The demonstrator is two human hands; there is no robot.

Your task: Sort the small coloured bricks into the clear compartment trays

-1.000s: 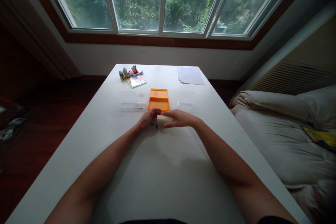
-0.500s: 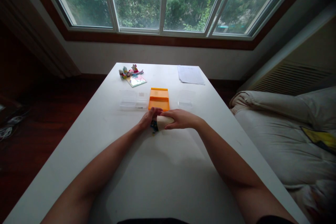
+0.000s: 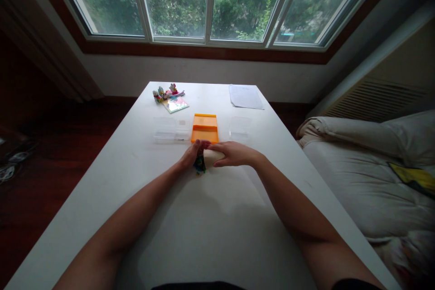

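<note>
A cream cup-like container (image 3: pixel 213 158) lies tipped on its side near the middle of the white table (image 3: pixel 204 222), mouth facing left. My right hand (image 3: pixel 233 153) is closed over it from the right, fingers on top and thumb on the near side. Small dark blue and green pieces (image 3: pixel 200 164) with a yellow bit lie in a cluster at its mouth. Cupped beside that cluster is my left hand (image 3: pixel 192 154), fingers reaching toward the container's far rim. Those fingers are partly hidden, and whether they touch the container I cannot tell.
Just beyond my hands lies an orange two-part tray (image 3: pixel 205 134). Clear plastic boxes flank it, one left (image 3: pixel 171 130) and one right (image 3: pixel 239 128). Farther back are small figurines (image 3: pixel 166 93), a picture card (image 3: pixel 176 104) and paper sheets (image 3: pixel 245 96). A couch (image 3: pixel 356 172) borders the right.
More of the dark and green pieces show at the container's mouth, a little nearer to me. Both hands and the container have barely moved.
</note>
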